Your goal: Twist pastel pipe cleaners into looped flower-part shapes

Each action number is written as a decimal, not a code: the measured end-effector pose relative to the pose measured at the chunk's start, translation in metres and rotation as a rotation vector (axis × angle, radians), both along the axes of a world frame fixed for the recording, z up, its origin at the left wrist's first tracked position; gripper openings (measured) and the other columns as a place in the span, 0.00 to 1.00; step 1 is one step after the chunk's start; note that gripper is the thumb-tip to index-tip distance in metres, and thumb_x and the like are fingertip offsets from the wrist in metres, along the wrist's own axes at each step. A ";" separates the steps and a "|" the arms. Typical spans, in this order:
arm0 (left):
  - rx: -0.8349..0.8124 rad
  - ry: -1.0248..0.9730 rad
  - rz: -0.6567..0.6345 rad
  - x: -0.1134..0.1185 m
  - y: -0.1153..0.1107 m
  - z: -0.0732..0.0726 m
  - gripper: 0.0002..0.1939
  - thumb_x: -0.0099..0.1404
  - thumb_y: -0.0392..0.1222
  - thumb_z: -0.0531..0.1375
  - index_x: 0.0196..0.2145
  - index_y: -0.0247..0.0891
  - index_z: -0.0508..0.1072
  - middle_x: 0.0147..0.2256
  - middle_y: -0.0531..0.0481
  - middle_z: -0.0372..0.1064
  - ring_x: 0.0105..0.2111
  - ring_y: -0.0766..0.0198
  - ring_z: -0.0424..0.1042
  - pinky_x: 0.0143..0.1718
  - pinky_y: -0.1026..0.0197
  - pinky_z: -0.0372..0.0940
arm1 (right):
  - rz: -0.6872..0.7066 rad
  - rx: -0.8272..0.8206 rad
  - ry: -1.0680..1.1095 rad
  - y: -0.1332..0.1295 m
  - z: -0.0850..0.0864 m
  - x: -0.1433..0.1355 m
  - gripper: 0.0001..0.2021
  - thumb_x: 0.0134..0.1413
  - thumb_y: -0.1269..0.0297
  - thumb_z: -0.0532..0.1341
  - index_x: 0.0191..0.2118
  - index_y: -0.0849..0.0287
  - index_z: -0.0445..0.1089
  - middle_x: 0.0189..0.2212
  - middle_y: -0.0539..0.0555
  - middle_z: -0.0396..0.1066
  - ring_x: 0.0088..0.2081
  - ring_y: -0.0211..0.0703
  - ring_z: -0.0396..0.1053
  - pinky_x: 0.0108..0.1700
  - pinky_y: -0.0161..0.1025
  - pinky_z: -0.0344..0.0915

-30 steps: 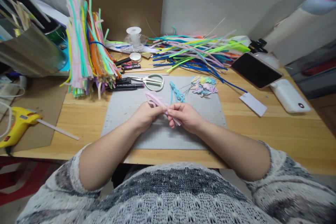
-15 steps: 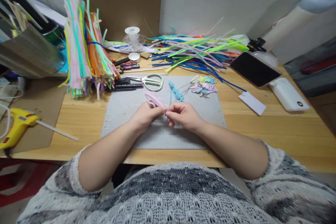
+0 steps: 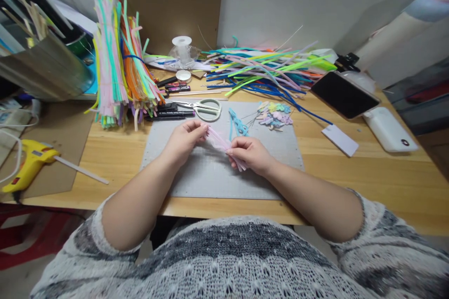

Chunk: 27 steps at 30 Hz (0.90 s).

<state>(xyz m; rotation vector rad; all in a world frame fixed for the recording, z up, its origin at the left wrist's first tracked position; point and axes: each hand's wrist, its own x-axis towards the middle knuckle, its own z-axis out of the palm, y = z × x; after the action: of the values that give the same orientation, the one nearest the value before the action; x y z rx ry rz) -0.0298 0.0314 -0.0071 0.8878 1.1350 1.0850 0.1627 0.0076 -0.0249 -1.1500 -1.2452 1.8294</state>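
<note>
Pink pipe cleaners (image 3: pixel 218 139) stretch as a small bundle between my two hands, above the grey cutting mat (image 3: pixel 210 182). My left hand (image 3: pixel 187 139) pinches their upper left end between thumb and fingers. Closed around the lower right part is my right hand (image 3: pixel 250 153), with loose ends sticking out below its fingers. Just beyond my right hand lies a bent blue pipe-cleaner piece (image 3: pixel 238 124) on the mat. Small pastel pipe-cleaner shapes on thin wire stems (image 3: pixel 275 114) rest to its right. Scissors with pale green handles (image 3: pixel 206 110) lie at the mat's back edge.
Bundled pipe cleaners (image 3: pixel 112 60) stand at the back left, and a loose pile of them (image 3: pixel 266 67) lies along the wall. Black markers (image 3: pixel 173 114) lie by the scissors. A yellow glue gun (image 3: pixel 30 163) is far left; a phone (image 3: pixel 345 95) and white power bank (image 3: pixel 391 128) are right.
My left hand has moved up and left to the far end of the pink pipe cleaners. My right hand now grips their lower part, and the bundle shows stretched between both hands.
</note>
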 end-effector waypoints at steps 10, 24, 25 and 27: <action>0.048 -0.076 -0.089 -0.003 0.000 0.005 0.13 0.44 0.45 0.71 0.22 0.34 0.74 0.21 0.53 0.70 0.23 0.71 0.66 0.29 0.67 0.61 | -0.027 0.074 -0.013 0.002 0.002 0.003 0.07 0.42 0.66 0.62 0.21 0.60 0.62 0.13 0.45 0.64 0.15 0.32 0.62 0.17 0.29 0.57; -0.109 -0.164 -0.180 0.006 -0.006 -0.004 0.15 0.46 0.44 0.71 0.30 0.33 0.77 0.28 0.49 0.73 0.29 0.67 0.70 0.34 0.65 0.63 | 0.002 0.130 0.008 -0.002 -0.002 0.000 0.11 0.44 0.61 0.64 0.23 0.61 0.63 0.16 0.46 0.65 0.17 0.32 0.65 0.20 0.30 0.59; -0.107 -0.150 -0.178 0.007 -0.007 -0.004 0.14 0.45 0.44 0.71 0.28 0.32 0.76 0.27 0.49 0.73 0.28 0.67 0.69 0.33 0.65 0.63 | 0.008 0.132 0.003 -0.003 -0.002 -0.001 0.11 0.44 0.61 0.65 0.22 0.61 0.63 0.16 0.46 0.65 0.17 0.33 0.64 0.20 0.30 0.59; -0.098 -0.136 -0.175 0.008 -0.008 -0.004 0.13 0.45 0.43 0.71 0.25 0.31 0.76 0.25 0.49 0.73 0.27 0.67 0.69 0.33 0.65 0.62 | 0.004 0.129 0.006 -0.002 -0.002 -0.001 0.12 0.44 0.61 0.65 0.22 0.61 0.63 0.16 0.46 0.65 0.17 0.33 0.64 0.20 0.30 0.59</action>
<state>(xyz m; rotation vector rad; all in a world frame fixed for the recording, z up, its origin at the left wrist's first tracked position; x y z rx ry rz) -0.0221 0.0238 -0.0114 0.8083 0.9705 0.9244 0.1620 0.0054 -0.0267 -1.0713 -1.3427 1.7269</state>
